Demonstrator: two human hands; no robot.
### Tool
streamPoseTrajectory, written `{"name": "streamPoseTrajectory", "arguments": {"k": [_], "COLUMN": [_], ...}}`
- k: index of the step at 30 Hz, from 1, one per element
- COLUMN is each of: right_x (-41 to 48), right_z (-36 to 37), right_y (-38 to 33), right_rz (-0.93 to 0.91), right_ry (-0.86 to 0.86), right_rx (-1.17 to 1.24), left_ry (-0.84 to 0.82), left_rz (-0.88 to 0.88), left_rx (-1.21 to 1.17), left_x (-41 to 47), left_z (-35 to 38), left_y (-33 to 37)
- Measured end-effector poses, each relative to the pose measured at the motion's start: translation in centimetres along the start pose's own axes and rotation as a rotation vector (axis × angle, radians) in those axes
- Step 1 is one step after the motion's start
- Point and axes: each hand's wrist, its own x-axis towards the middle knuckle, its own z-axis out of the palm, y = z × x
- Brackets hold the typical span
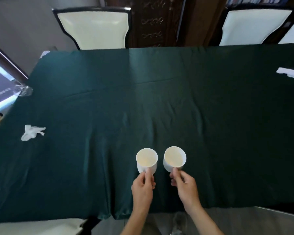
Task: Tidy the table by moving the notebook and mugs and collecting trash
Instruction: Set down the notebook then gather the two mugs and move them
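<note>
- Left hand: fingers closed around the handle of the left mug.
- Right hand: likewise pinching the handle of the right mug, just beside the first.
- Crumpled tissue: far left of the hands, on the green-clothed table.
- White paper: far right, beyond the hands.

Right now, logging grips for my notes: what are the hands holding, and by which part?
Left hand holds the left mug by its handle; right hand holds the right mug likewise.
</note>
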Motion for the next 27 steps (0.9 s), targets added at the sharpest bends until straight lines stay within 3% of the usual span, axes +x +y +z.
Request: {"name": "streamPoseTrajectory", "arguments": {"k": [5, 12, 19, 27], "right_x": [-1.1, -7.2, -15.6, -26.2], "right_z": [-0.4, -2.6, -4.9, -5.3], "right_y": [-3.1, -4.5, -4.6, -5.8], "right_rz": [-0.081, -0.241, -0.338, -0.431], "right_ry": [0.125, 0.127, 0.054, -0.085], "right_rx": [-0.061, -0.040, 0.143, 0.172], "left_ry": [0.009, 0.053, 0.165, 0.295], "left_rz": [-0.006, 0.132, 0.291, 0.359], "left_rx": [-0.043, -0.119, -0.179, -0.253], "left_x": [-0.9, -6.9, -17.1, -26.9], "left_z": [-1.1, -2.9, -5.4, -11.3], "left_y": [2.6, 3.6, 4.2, 4.9]}}
